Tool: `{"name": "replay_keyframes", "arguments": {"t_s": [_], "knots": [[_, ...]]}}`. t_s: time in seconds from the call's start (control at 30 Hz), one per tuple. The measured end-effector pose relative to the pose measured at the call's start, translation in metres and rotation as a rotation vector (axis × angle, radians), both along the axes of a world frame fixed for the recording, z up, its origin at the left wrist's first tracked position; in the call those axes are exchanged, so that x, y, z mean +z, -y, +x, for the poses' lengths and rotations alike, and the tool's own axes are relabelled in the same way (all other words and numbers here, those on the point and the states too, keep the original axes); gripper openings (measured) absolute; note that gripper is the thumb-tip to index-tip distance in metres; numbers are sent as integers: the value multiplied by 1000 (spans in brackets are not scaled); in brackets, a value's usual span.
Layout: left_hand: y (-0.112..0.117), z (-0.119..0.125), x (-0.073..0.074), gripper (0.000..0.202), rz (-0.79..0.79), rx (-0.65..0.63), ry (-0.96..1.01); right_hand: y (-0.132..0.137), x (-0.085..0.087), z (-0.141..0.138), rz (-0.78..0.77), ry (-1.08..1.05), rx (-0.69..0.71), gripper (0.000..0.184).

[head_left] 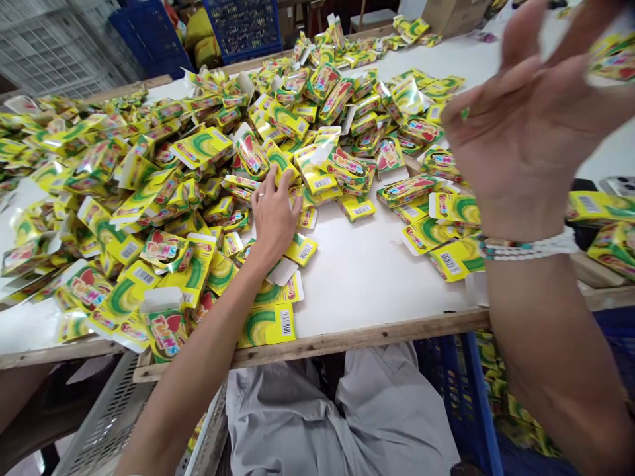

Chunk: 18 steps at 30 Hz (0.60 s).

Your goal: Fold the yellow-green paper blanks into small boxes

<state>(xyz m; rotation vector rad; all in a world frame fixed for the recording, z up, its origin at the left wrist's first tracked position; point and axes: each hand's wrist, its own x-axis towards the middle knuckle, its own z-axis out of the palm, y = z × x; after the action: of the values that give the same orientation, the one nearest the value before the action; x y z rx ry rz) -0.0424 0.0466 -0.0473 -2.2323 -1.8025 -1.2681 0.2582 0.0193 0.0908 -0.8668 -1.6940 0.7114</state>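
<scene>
Small yellow-and-green printed cartons (202, 147) with red fruit pictures lie in a large heap across the white table, many with white end flaps standing up. Over the near side of this heap, my left hand (272, 211) reaches down with its fingers apart, the fingertips touching a yellow carton (280, 162). A ring shows on one finger. My right hand (526, 125) is raised above the right of the table, palm towards me, fingers spread and nothing in it. Flat-lying cartons (454, 258) rest below it, near the bracelets on that wrist.
A wooden strip (362, 338) edges the white table (347, 277) in front of my lap. Below it are a blue crate (479, 403) at right and a pale crate (106, 416) at left. Blue crates (243, 30) and white crates (49, 49) stand beyond the table.
</scene>
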Motion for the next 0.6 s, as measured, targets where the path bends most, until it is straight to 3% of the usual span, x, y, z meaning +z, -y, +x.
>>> {"name": "replay_keyframes", "arguments": {"t_s": [0.07, 0.13, 0.27, 0.4, 0.47, 0.6], "knots": [[-4, -5, 1, 45, 8, -26, -7, -8, -7, -8, -19, -149, -76, 45], [-10, -11, 4, 52, 2, -50, -13, -15, -14, -18, -127, -147, -63, 47], [-19, -23, 12, 59, -3, -143, 34, -23, -27, -34, -268, -223, 65, 28], [-23, -25, 14, 44, -7, -156, 70, -20, -43, -53, -392, -230, 198, 19], [-21, -23, 13, 36, 0, -124, 76, -20, -53, -62, -388, -128, 160, 17], [-16, -15, 15, 34, -6, -93, 58, -26, -75, -75, -272, 99, -54, 9]]}}
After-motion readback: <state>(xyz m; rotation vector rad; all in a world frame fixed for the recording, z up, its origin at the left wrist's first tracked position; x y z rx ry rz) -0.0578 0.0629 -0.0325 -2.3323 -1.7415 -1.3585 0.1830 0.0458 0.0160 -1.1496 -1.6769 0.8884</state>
